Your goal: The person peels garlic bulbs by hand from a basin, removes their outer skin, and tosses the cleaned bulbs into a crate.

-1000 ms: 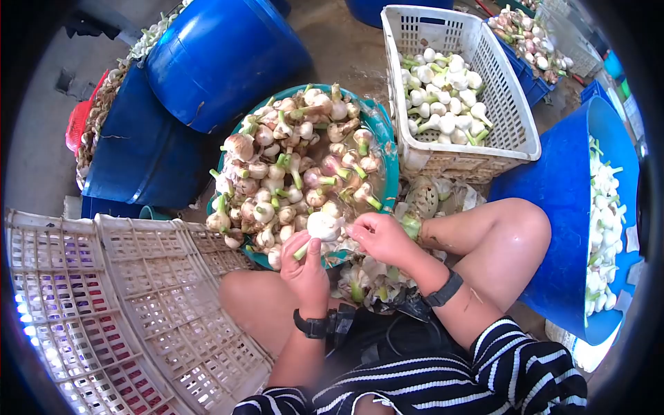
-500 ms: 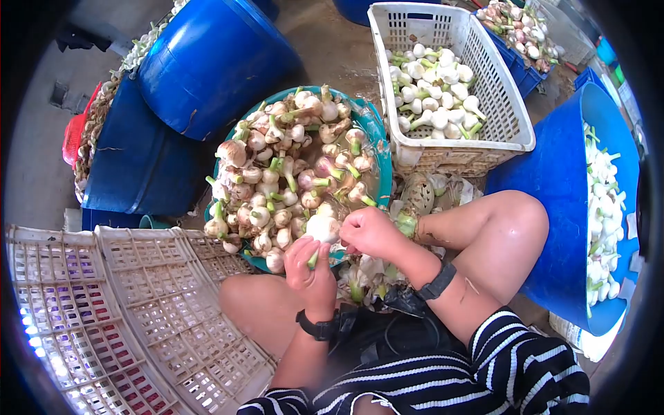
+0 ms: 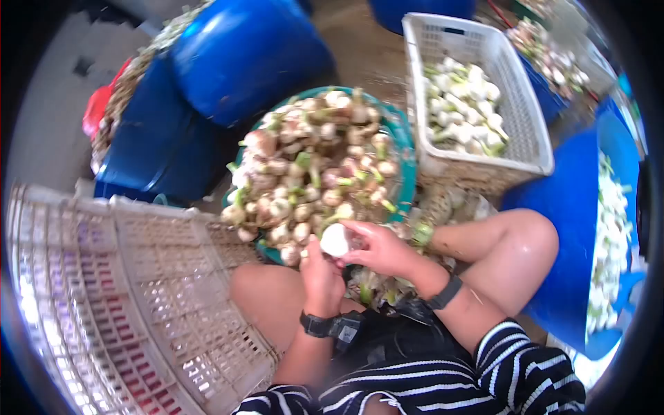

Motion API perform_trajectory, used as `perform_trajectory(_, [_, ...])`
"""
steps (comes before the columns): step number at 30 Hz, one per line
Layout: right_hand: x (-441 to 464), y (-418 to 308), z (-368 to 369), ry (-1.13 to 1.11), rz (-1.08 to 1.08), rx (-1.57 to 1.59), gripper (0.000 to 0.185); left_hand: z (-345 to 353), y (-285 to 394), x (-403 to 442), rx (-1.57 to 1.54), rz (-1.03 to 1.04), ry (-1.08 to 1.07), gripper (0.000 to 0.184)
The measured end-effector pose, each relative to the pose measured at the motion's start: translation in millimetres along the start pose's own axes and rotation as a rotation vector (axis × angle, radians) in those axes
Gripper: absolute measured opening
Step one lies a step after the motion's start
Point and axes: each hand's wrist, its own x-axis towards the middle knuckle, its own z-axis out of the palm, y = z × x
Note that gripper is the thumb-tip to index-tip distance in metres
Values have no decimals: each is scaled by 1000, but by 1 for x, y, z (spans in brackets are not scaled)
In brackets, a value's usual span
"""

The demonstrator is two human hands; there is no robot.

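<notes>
A white garlic bulb sits between my two hands, over the near edge of a green tub. My left hand is closed around it from the left and below. On the other side, my right hand grips it with thumb and fingers, and brownish skin shows between them, blurred. Unpeeled garlic bulbs with short green stems and brown skins heap up in the tub just beyond my hands. Below them, loose peelings lie between my legs.
A white crate at the far right holds peeled garlic. Blue barrels stand left and right, the right one with more white bulbs. A pale plastic lattice crate is close on my left. More garlic is behind.
The camera view has shifted, so the surroundings appear farther right. My right hand has moved from pinching beside the bulb to holding its right side; the bulb has turned in my left hand.
</notes>
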Motion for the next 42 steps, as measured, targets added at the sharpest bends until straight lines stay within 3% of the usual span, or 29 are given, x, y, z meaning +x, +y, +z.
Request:
perform_trajectory(1, [-6,2,-11,-47,179,-276,27,-9,1,4,-60,-39,-40,29])
perform_trajectory(2, [-15,15,-18,-55,50,-474,19,-15,2,6,-198,-138,-129,31])
perform_trajectory(3, [-21,18,-22,-121,227,-471,13,-12,1,4,-171,-140,16,32])
perform_trajectory(4, [-26,36,-32,-252,273,-745,12,-34,-15,19,-224,-273,41,34])
perform_trajectory(5, [-31,51,-39,-271,95,-554,12,-67,-59,40,-136,-46,-56,36])
perform_trajectory(6, [-38,99,-55,-70,-112,-650,14,-59,-46,43,93,-95,-28,37])
perform_trajectory(7, [-26,63,-26,83,84,-348,21,-31,-10,16,67,62,96,39])
perform_trajectory(9, [-11,15,18,95,-27,8,48,-24,-2,19,158,-39,118,39])
perform_trajectory(10, [-3,18,11,60,-33,3,48,-18,2,12,214,-87,49,36])
perform_trajectory(12, [17,46,-8,-263,150,-118,46,-18,5,12,133,54,70,32])
perform_trajectory(13, [20,57,-16,-284,144,-120,46,-19,11,9,158,97,110,31])
perform_trajectory(15, [19,77,-41,-313,-33,-443,43,-26,8,16,106,143,183,30])
perform_trajectory(16, [24,81,-65,-412,217,-631,46,-28,5,22,66,178,235,29])
perform_trajectory(17, [16,49,-60,-405,218,-635,46,-29,4,25,66,176,228,29])
perform_trajectory(19, [-7,-28,-18,-540,339,-1190,41,-40,3,34,196,252,295,28])
perform_trajectory(20, [-3,107,-110,-435,-175,-1099,45,-41,-7,42,277,409,248,29])
perform_trajectory(21, [0,63,-76,-337,199,-773,45,-35,-10,40,279,408,244,29])
perform_trajectory(22, [2,21,-43,-22,537,-159,46,-25,-14,38,426,419,118,30])
perform_trajectory(23, [5,-20,-12,350,692,222,47,-13,-18,37,573,430,-10,32])
perform_trajectory(24, [1,-25,-17,21,599,614,52,0,-14,26,574,429,-16,32])
perform_trajectory(26, [18,14,-31,26,535,467,49,20,4,-6,339,424,-164,33])
perform_trajectory(29, [58,123,-77,75,433,-167,45,11,-4,21,482,452,-53,35])
perform_trajectory(30, [70,148,-84,81,426,-332,44,1,3,21,296,355,-161,33])
perform_trajectory(32, [82,181,-89,85,461,-493,42,-6,3,19,345,377,-86,32])
perform_trajectory(34, [93,200,-94,80,491,-532,40,-3,-5,28,446,561,73,28])
perform_trajectory(35, [97,209,-96,76,510,-537,39,-7,-13,37,441,444,-21,26])
perform_trajectory(38, [107,226,-112,84,574,-517,36,-9,-5,20,310,380,-168,23])
perform_trajectory(41, [112,236,-119,74,641,-439,33,-18,-15,30,392,433,-114,21])
perform_trajectory(42, [112,238,-121,68,678,-395,32,-22,-4,24,401,354,-165,19])
